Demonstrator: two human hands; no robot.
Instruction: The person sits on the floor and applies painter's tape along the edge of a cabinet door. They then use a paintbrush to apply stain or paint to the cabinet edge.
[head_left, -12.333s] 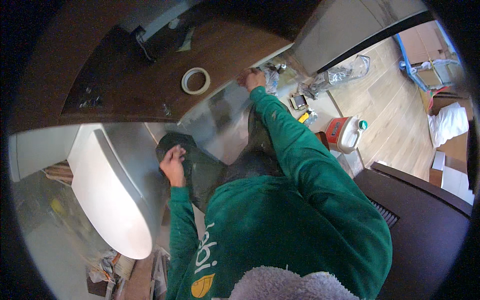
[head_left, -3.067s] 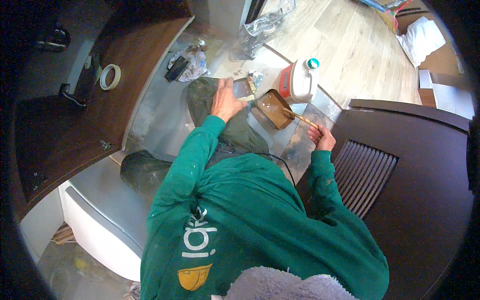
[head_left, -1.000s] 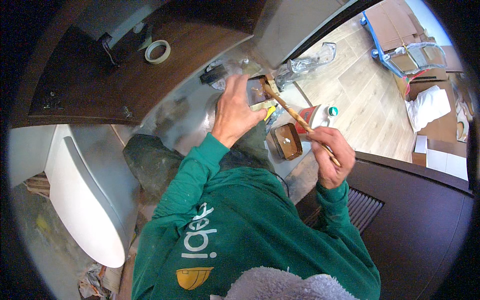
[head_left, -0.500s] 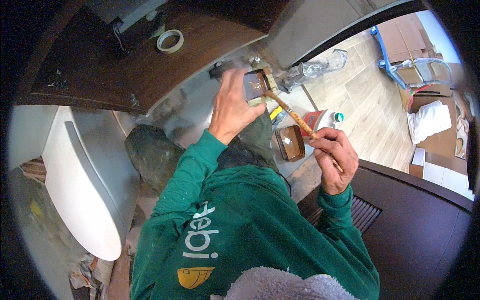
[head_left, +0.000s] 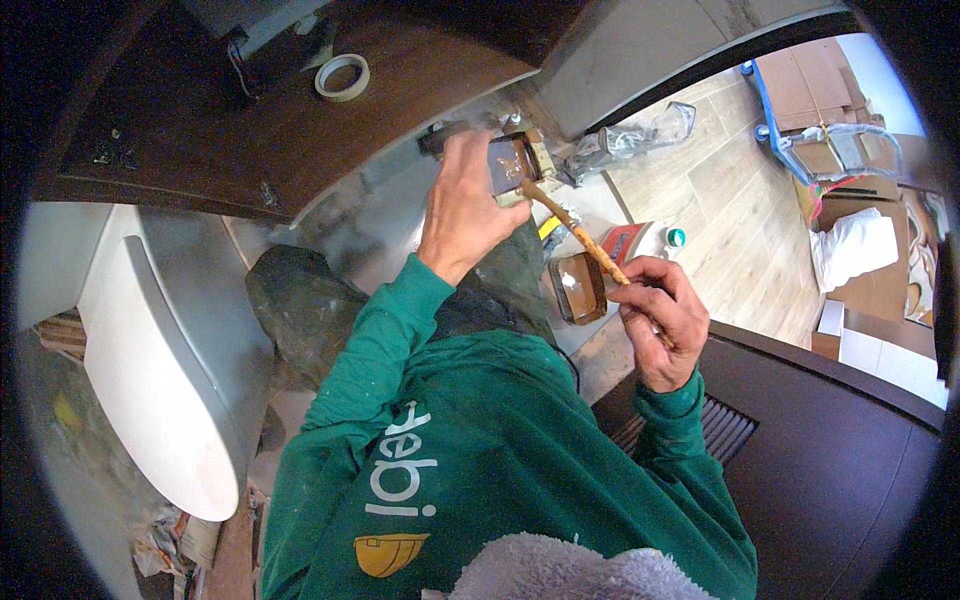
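Observation:
My left hand (head_left: 468, 212) is closed around the side of a small dark-rimmed square container (head_left: 513, 163) with brown smears on its inner face. My right hand (head_left: 665, 325) pinches the handle of a paintbrush (head_left: 590, 245). The brush slants up to the left, its tip at the container's lower edge close to my left thumb; whether it touches is hard to tell. Nearer my right hand stands a second dark-rimmed container (head_left: 579, 288), brown inside. A white jug (head_left: 645, 241) with a green cap and red label is beside it.
A roll of masking tape (head_left: 342, 78) lies on the dark wood panel (head_left: 200, 130) at upper left. A white curved panel (head_left: 155, 370) stands at left. Clear plastic wrapping (head_left: 640, 138) rests on the floor; a blue-framed cart (head_left: 775, 130) with cardboard is at far right.
The brush tip has moved slightly left and down, from the container's inner face to its lower edge. My right hand has shifted a little left. My left hand keeps its hold.

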